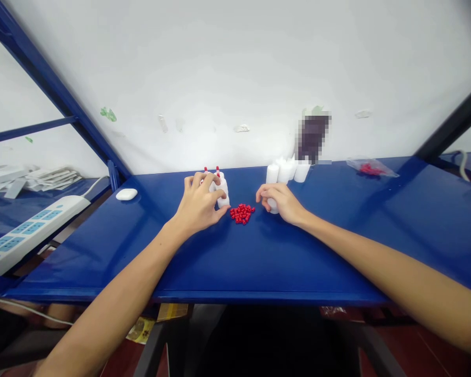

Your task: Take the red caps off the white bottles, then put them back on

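Note:
My left hand (pixel 198 205) is at a group of small white bottles (pixel 222 191) with red tips. Its fingers are curved and apart in front of the bottles, hiding part of them; whether they touch cannot be made out. A small pile of red caps (pixel 242 213) lies on the blue table (pixel 227 262), just right of my left thumb. My right hand (pixel 283 201) is closed around a white bottle (pixel 273 204), mostly covered by the fingers. Directly behind it stand several white bottles (pixel 286 170), with no red tips visible.
At the back right lies a clear plastic bag (pixel 371 168) with red pieces inside. A white rounded case (pixel 126 194) sits on the left. Beyond the table's left edge is a power strip (pixel 31 230). A white wall (pixel 220 78) rises behind.

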Available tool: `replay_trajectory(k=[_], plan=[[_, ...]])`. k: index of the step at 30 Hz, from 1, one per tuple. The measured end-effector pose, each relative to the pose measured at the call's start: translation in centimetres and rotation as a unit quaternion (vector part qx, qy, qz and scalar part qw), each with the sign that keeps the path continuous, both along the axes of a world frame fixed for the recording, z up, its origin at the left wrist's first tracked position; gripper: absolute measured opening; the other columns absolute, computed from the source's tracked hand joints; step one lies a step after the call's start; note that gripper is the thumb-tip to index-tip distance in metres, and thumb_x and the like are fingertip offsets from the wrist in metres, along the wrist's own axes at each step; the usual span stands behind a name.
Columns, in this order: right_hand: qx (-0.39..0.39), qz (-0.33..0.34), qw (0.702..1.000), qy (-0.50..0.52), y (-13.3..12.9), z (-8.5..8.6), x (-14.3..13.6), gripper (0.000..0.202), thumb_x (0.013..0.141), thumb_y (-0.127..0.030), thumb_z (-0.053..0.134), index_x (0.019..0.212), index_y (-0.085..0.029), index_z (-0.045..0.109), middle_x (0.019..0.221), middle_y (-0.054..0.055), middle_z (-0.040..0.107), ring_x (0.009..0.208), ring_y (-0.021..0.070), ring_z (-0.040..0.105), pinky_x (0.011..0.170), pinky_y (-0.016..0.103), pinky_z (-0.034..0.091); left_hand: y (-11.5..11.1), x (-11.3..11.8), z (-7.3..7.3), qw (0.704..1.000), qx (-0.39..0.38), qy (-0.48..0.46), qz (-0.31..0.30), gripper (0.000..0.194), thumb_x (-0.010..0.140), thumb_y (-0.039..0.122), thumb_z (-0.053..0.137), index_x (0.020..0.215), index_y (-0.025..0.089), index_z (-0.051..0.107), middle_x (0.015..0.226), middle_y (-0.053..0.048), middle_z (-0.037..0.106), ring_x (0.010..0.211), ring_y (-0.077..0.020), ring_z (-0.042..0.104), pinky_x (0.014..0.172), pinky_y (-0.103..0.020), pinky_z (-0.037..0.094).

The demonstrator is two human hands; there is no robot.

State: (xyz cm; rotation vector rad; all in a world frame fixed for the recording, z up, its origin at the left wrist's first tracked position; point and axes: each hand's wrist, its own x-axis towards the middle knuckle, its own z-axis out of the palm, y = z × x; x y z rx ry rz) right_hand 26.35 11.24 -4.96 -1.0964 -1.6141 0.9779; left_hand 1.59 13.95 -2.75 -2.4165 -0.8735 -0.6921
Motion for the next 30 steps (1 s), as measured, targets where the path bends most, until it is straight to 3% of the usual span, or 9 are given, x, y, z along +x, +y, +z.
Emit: replay_trajectory(k=[5, 9, 18, 22, 24, 27, 30], plan=[[-0.01, 0.006, 1.0, 0.004, 0.0, -0.1, 0.0, 0.022, 0.08, -0.029, 0.047, 0.067, -0.018, 0.061, 0.043, -0.002, 0.05, 0.044, 0.0124, 0.044, 0.049, 0.028, 0.032, -0.2, 0.3, 0.1, 0.999, 0.009, -0.027, 0.018, 0.019, 0.091, 0.033, 0.061, 0.099, 0.021, 0.074, 0.124, -0.014, 0.061, 0.115, -0.0348, 0.049, 0.088, -0.05, 0.039], [-0.002, 0.0, 1.0, 0.002, 0.0, -0.1, 0.0, 0.022, 0.08, -0.029, 0.047, 0.067, -0.018, 0.061, 0.042, -0.002, 0.05, 0.043, 0.0131, 0.046, 0.049, 0.028, 0.033, -0.1, 0.9, 0.0, 0.999, 0.007, 0.008, 0.046, 0.03, 0.091, 0.037, 0.059, 0.114, 0.021, 0.071, 0.145, -0.019, 0.046, 0.131, -0.0422, 0.041, 0.097, -0.059, 0.035], [0.036, 0.0, 0.999, -0.031, -0.1, -0.1, -0.2, 0.02, 0.079, -0.027, 0.047, 0.067, -0.018, 0.061, 0.048, -0.003, 0.048, 0.049, 0.0131, 0.045, 0.053, 0.028, 0.035, 0.6, 2.0, -0.2, 0.997, -0.006, 0.043, 0.07, 0.029, 0.088, 0.037, 0.059, 0.101, 0.016, 0.074, 0.151, -0.02, 0.041, 0.141, -0.0457, 0.034, 0.107, -0.063, 0.029], [0.08, 0.003, 0.992, -0.098, -0.5, 0.1, -0.2, 0.019, 0.079, -0.027, 0.047, 0.069, -0.018, 0.061, 0.055, -0.002, 0.049, 0.054, 0.0137, 0.045, 0.058, 0.029, 0.035, 0.4, 1.9, -0.1, 0.999, -0.002, 0.018, 0.044, 0.03, 0.087, 0.035, 0.061, 0.106, 0.016, 0.073, 0.149, -0.02, 0.044, 0.139, -0.0449, 0.036, 0.105, -0.062, 0.03], [0.092, 0.012, 0.989, -0.117, -0.4, 0.2, 0.0, 0.026, 0.083, -0.026, 0.04, 0.07, -0.018, 0.061, 0.062, 0.0, 0.052, 0.06, 0.0152, 0.047, 0.062, 0.031, 0.036, -0.2, 2.1, 0.0, 1.0, 0.012, 0.007, -0.003, 0.027, 0.088, 0.032, 0.06, 0.107, 0.018, 0.073, 0.14, -0.018, 0.053, 0.131, -0.0408, 0.045, 0.101, -0.058, 0.035], [0.11, 0.021, 0.986, -0.123, -0.1, 0.1, 0.3, 0.035, 0.089, -0.025, 0.031, 0.072, -0.018, 0.061, 0.074, 0.004, 0.058, 0.073, 0.0185, 0.053, 0.072, 0.033, 0.039, -1.3, 2.8, -0.1, 0.996, 0.005, -0.006, -0.088, 0.022, 0.091, 0.028, 0.055, 0.082, 0.018, 0.072, 0.097, -0.011, 0.069, 0.094, -0.0267, 0.06, 0.085, -0.046, 0.041], [0.111, 0.023, 0.987, -0.118, 0.3, -0.1, 0.6, 0.032, 0.091, -0.025, 0.033, 0.077, -0.019, 0.061, 0.08, 0.004, 0.061, 0.08, 0.0198, 0.056, 0.079, 0.033, 0.04, -2.1, 3.5, -0.8, 0.985, -0.054, 0.002, -0.164, 0.037, 0.093, 0.023, 0.048, 0.059, 0.017, 0.06, 0.061, -0.003, 0.059, 0.063, -0.0157, 0.053, 0.069, -0.035, 0.039]])
